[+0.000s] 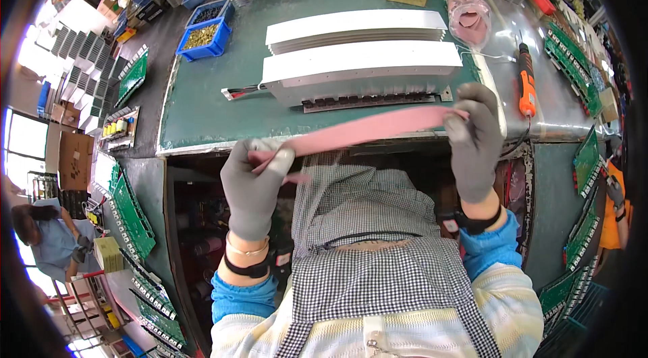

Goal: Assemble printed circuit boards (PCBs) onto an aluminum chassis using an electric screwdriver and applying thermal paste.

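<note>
A pink strip [368, 130] is stretched between my two gloved hands, just in front of the table edge. My left hand [253, 182] pinches one end, with a bit of the strip hanging below the fingers. The other end is gripped by my right hand [474, 138], held a little higher. Beyond the strip lies a long metal heatsink housing [361, 67] with a white top, dark components along its near side and wires [243, 92] at its left end. A second white-topped housing [354, 27] sits right behind it.
Blue bins [204, 38] of small screws stand at the back left. An orange electric screwdriver [526, 84] and a bag of pink pieces [469, 20] lie to the right. Green circuit boards [131, 213] line both sides. People [54, 236] work at left and far right.
</note>
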Demonstrator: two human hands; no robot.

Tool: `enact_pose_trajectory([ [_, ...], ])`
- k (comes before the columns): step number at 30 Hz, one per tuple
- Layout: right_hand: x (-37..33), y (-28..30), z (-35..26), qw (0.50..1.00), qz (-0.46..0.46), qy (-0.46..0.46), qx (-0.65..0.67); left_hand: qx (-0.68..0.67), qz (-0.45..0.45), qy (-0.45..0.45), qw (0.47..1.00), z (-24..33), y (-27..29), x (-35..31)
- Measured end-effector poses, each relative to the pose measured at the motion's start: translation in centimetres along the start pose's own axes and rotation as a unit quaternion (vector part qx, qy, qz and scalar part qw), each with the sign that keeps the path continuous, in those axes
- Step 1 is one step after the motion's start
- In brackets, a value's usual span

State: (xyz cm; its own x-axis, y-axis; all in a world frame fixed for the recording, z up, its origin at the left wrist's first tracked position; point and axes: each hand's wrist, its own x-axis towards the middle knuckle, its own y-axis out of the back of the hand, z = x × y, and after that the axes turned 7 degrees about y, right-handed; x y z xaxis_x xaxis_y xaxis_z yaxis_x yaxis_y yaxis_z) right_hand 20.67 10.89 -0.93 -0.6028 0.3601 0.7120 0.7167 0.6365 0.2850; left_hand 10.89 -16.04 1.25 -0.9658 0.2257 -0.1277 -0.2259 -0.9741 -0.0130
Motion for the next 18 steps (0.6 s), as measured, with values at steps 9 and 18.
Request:
enact_pose_trajectory([
  [9, 0.1, -3.8, 5.6, 0.977, 0.122, 0.060, -0.167, 0.144, 0.164, -0.176, 0.960, -3.2, -3.8, 4.7],
  [18, 0.3, -3.9, 7.3, 0.967, 0.144, 0.060, -0.201, 0.244, 0.208, -0.288, 0.902, -4.1, -5.1, 7.2],
])
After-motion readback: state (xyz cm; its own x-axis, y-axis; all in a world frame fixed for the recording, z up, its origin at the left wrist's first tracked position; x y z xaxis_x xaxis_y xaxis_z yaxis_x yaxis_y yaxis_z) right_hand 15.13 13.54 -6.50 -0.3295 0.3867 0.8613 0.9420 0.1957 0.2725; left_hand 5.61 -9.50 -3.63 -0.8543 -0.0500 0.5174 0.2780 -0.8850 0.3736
